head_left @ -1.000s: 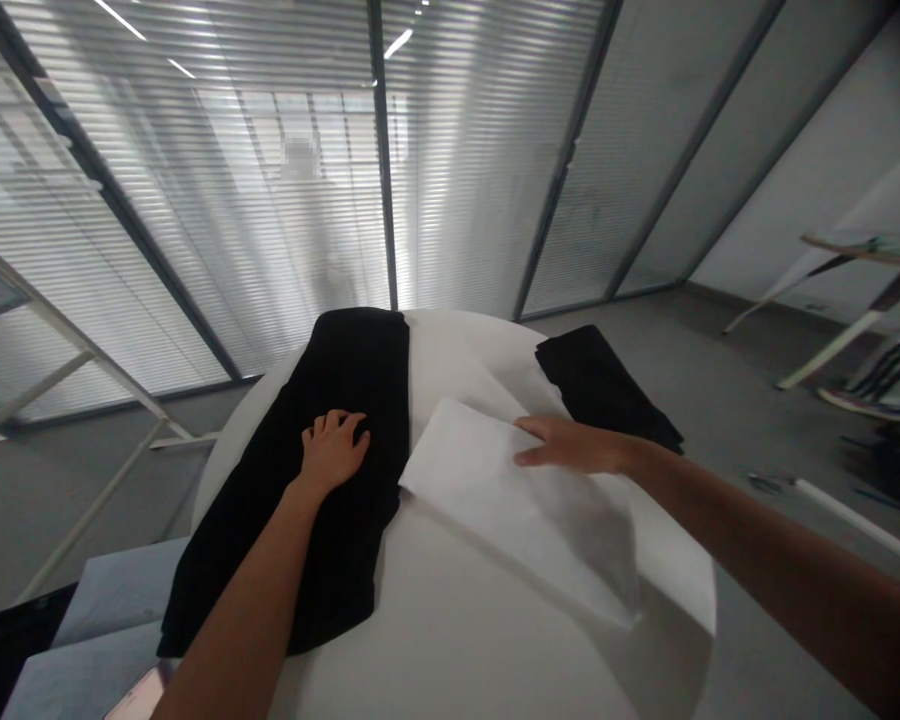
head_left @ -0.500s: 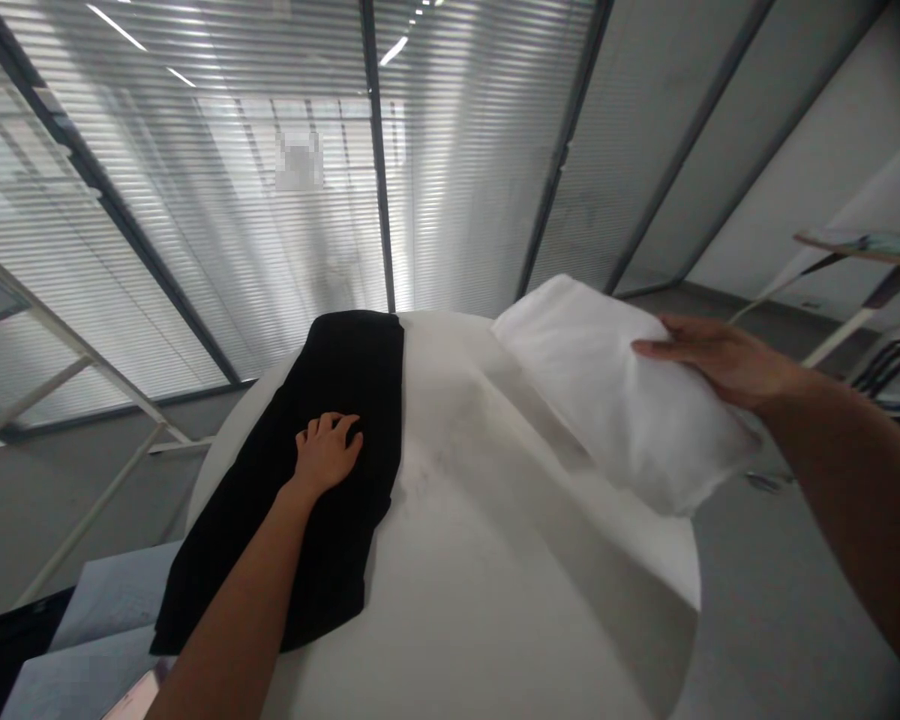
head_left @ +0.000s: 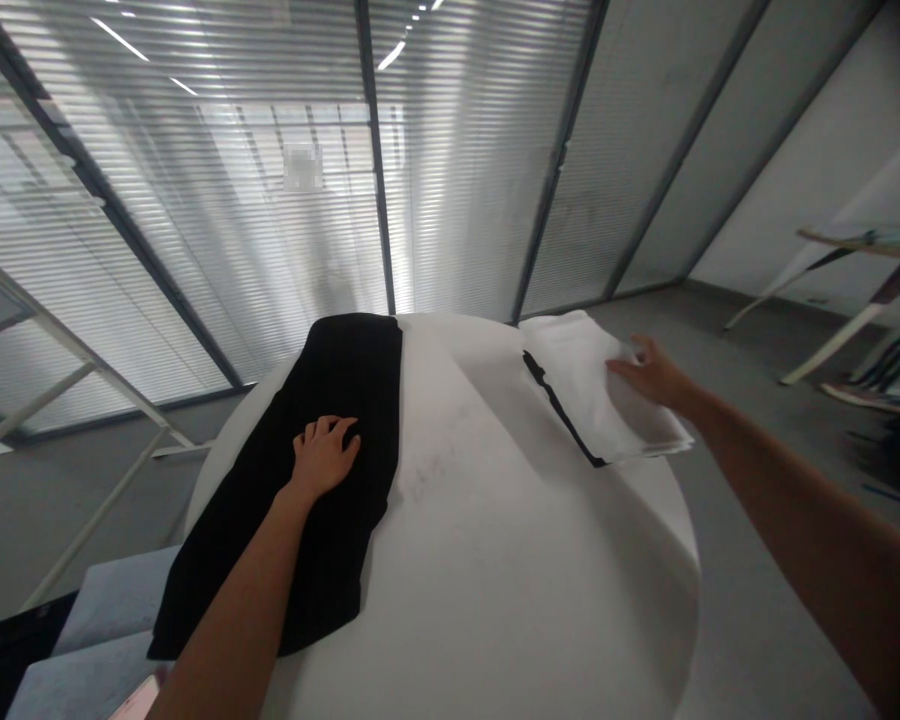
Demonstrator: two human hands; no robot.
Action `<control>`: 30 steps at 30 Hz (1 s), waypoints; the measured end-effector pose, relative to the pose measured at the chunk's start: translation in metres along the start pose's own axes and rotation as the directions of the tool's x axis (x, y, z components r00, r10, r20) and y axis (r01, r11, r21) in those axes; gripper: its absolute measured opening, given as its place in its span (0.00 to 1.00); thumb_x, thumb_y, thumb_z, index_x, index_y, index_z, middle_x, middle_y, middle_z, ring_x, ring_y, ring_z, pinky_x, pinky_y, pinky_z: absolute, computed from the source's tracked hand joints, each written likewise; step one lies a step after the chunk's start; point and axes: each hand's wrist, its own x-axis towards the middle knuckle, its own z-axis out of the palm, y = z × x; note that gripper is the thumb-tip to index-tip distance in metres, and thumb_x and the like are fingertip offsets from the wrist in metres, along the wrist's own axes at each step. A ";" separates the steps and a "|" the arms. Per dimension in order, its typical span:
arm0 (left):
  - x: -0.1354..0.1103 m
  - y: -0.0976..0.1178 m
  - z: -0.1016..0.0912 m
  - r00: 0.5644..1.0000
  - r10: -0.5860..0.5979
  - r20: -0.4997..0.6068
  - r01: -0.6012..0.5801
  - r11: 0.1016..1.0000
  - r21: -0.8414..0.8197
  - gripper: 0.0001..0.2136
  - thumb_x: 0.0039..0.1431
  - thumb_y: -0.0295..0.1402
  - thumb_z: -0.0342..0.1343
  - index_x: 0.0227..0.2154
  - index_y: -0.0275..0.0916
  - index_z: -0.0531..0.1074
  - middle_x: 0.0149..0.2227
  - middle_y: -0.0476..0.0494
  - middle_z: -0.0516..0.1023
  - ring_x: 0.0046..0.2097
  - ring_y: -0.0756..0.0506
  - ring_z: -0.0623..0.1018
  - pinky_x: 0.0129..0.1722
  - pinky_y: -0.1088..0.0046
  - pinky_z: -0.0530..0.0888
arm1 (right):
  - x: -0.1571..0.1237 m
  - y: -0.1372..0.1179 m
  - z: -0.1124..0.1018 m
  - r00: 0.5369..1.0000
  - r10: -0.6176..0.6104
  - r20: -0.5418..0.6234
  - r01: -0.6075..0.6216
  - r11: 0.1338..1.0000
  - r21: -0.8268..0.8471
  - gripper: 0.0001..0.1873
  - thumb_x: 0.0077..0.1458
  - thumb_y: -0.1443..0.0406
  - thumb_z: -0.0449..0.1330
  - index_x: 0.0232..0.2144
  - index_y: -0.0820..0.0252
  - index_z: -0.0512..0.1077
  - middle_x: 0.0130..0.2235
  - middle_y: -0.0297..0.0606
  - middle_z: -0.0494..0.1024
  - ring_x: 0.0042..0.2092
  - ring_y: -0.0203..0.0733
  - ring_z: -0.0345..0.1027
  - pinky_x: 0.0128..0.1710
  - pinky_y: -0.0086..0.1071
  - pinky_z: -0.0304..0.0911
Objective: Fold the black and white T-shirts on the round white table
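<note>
A long piece of black folded fabric (head_left: 352, 380) lies along the left of a round white table (head_left: 480, 560). My left hand (head_left: 325, 458) rests on its middle, fingers loosely spread and holding nothing. Over at the table's far right edge, a folded white cloth (head_left: 574, 375) lies nearly flat, with a strip of black material (head_left: 566, 415) showing along its left side. My right hand (head_left: 652, 375) is at the cloth's outer edge, slightly blurred, with thumb and fingers apart.
Glass panels with blinds (head_left: 450, 200) stand behind the table. To the left is a pale metal frame (head_left: 105, 370). Papers (head_left: 120, 600) and part of a pink phone-like object (head_left: 135, 698) lie at lower left. Another table (head_left: 862, 245) stands at the right.
The white cloth has come down onto the table's right edge, and the black strip now shows beside it. My right hand has lowered and its fingers have parted. My left hand stays put.
</note>
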 end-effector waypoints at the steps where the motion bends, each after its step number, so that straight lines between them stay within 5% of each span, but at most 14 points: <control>1: 0.000 0.000 0.000 1.000 -0.002 0.004 0.002 1.000 0.000 0.21 0.63 0.44 0.44 0.57 0.50 0.67 0.57 0.40 0.66 0.57 0.35 0.66 0.55 0.50 0.62 | -0.001 -0.003 -0.002 0.998 -0.016 -0.060 0.014 1.000 -0.026 0.39 0.61 0.54 0.54 0.65 0.74 0.50 0.54 0.64 0.68 0.49 0.47 0.67 0.45 0.37 0.60; 5: 0.000 0.000 -0.001 1.000 0.006 0.013 -0.006 1.000 -0.006 0.21 0.63 0.44 0.44 0.56 0.51 0.67 0.57 0.40 0.66 0.58 0.35 0.65 0.55 0.49 0.62 | -0.006 -0.028 -0.010 0.970 -0.190 -0.154 0.170 0.976 -0.133 0.33 0.64 0.55 0.49 0.65 0.66 0.54 0.59 0.59 0.64 0.61 0.50 0.55 0.58 0.40 0.51; 12: 0.000 -0.001 0.000 1.000 0.008 0.001 -0.008 1.000 -0.009 0.21 0.63 0.44 0.44 0.57 0.50 0.67 0.57 0.40 0.66 0.57 0.35 0.66 0.55 0.49 0.62 | -0.009 -0.060 0.027 0.966 -0.259 -0.001 0.249 0.930 -0.271 0.32 0.67 0.52 0.42 0.68 0.59 0.49 0.68 0.53 0.50 0.68 0.55 0.40 0.62 0.53 0.41; 16: -0.001 -0.001 -0.001 1.000 0.014 -0.004 -0.014 1.000 -0.018 0.21 0.63 0.44 0.43 0.57 0.50 0.67 0.57 0.40 0.66 0.57 0.35 0.66 0.54 0.50 0.62 | -0.011 -0.059 0.044 0.967 -0.255 0.017 0.249 0.924 -0.290 0.30 0.67 0.54 0.45 0.66 0.59 0.53 0.68 0.55 0.50 0.68 0.57 0.41 0.62 0.54 0.41; 22: -0.002 -0.002 -0.004 1.000 0.016 0.002 -0.016 1.000 -0.014 0.21 0.63 0.44 0.44 0.57 0.50 0.67 0.57 0.40 0.66 0.57 0.36 0.66 0.54 0.51 0.62 | -0.020 -0.072 0.036 0.952 -0.305 -0.030 0.281 0.908 -0.311 0.30 0.65 0.54 0.45 0.64 0.62 0.58 0.67 0.54 0.54 0.68 0.59 0.43 0.62 0.58 0.42; 27: 0.000 -0.002 -0.005 0.999 0.032 0.015 -0.032 0.999 -0.005 0.21 0.64 0.44 0.44 0.57 0.49 0.66 0.57 0.40 0.66 0.56 0.36 0.65 0.54 0.52 0.63 | -0.054 -0.117 0.052 0.866 -0.499 -0.008 0.484 0.843 -0.234 0.28 0.65 0.55 0.44 0.62 0.60 0.61 0.64 0.46 0.62 0.67 0.51 0.48 0.63 0.50 0.47; 30: -0.001 -0.002 -0.004 0.999 0.035 0.019 -0.035 0.999 -0.001 0.21 0.64 0.44 0.43 0.57 0.49 0.66 0.57 0.40 0.66 0.56 0.36 0.65 0.53 0.52 0.63 | -0.092 -0.151 0.081 0.798 -0.589 0.128 0.603 0.782 -0.157 0.29 0.66 0.53 0.41 0.63 0.59 0.60 0.64 0.45 0.63 0.66 0.50 0.51 0.63 0.48 0.50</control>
